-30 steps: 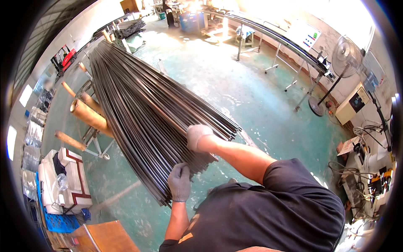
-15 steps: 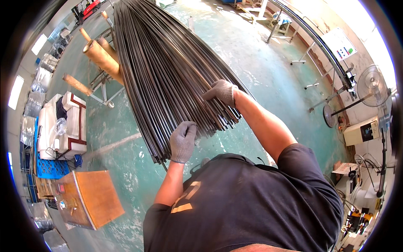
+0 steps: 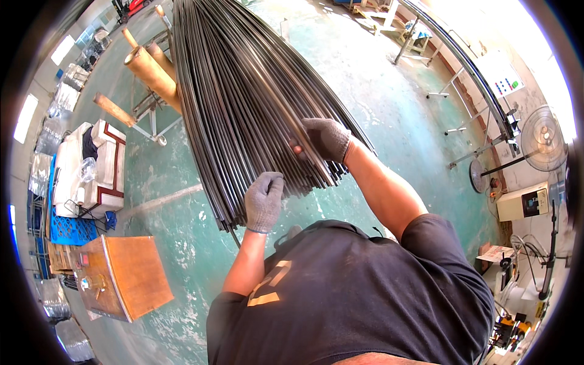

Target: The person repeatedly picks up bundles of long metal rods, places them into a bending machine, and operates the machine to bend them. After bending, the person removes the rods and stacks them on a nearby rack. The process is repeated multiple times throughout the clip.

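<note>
The bundle of dark rods (image 3: 243, 103) lies directly in front of the person, fanned out, its near ends toward the body; contact with the tan rollers (image 3: 153, 76) just to its left cannot be confirmed. Judged as a mass, it would be heavy and awkward to shift; a single rod should be manageable but long, stiff lengthwise and apt to whip or sag at the far end. The smooth sheen suggests slipping, and fragility seems unlikely. The right hand (image 3: 328, 139), gloved, has its fingers closed around rods near their ends; the count cannot be told. The left hand (image 3: 263, 198), also gloved, is curled over the near left edge; whether it grasps a rod cannot be told. The rod ends (image 3: 331, 181) lie slightly uneven; the soundest hold appears just behind them.
</note>
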Available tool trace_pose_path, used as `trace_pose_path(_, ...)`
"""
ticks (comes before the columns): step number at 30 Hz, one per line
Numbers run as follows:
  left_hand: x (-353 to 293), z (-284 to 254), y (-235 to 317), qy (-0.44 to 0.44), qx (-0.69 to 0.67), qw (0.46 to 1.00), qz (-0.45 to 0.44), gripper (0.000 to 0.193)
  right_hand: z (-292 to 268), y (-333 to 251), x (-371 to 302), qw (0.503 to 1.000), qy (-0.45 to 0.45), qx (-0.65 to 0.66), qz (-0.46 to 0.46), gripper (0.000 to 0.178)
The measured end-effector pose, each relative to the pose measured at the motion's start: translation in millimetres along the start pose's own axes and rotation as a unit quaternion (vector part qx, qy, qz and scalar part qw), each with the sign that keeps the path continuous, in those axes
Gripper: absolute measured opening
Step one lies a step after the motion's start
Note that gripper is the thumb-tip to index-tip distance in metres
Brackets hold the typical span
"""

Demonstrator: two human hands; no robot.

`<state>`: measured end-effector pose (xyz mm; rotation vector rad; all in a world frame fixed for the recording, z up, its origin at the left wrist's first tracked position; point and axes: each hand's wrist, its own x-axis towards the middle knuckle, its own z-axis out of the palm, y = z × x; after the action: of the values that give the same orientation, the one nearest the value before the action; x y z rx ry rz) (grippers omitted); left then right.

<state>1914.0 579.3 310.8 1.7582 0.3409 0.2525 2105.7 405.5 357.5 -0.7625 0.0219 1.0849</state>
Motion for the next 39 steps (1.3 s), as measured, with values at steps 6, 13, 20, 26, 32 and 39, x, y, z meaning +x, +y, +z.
trace_pose_path(6, 0.5, 3.1, 3.4, 0.005, 0.009, 1.0, 0.012, 0.017, -20.8, 7.9, 12.7, 0.998, 0.059, -0.035, -0.009, 0.027)
trace_pose_path(13, -3.5, 2.9, 6.0, 0.01, 0.011, 1.0, 0.0, 0.017, -5.2, 10.9, 8.0, 0.984, 0.113, -0.123, -0.055, 0.021)
trace_pose_path(20, -3.9, 6.4, 15.2, 0.013, 0.027, 0.999, 0.03, 0.017, 7.0, 5.8, 0.9, 0.975, 0.162, -0.146, -0.031, 0.018)
trace_pose_path(26, -6.2, 1.9, 15.7, 0.023, 0.049, 0.998, 0.002, 0.02, 27.0, 5.5, 5.8, 0.95, 0.205, -0.228, -0.047, 0.033)
trace_pose_path(32, -6.2, 11.1, 22.8, 0.021, 0.063, 0.997, 0.04, 0.019, 5.9, 4.3, 23.6, 0.809, 0.192, -0.554, -0.029, 0.04)
trace_pose_path(39, -11.2, 3.8, 15.6, 0.018, 0.058, 0.998, 0.016, 0.018, 29.9, 17.9, 24.0, 0.913, 0.155, -0.375, -0.041, 0.025)
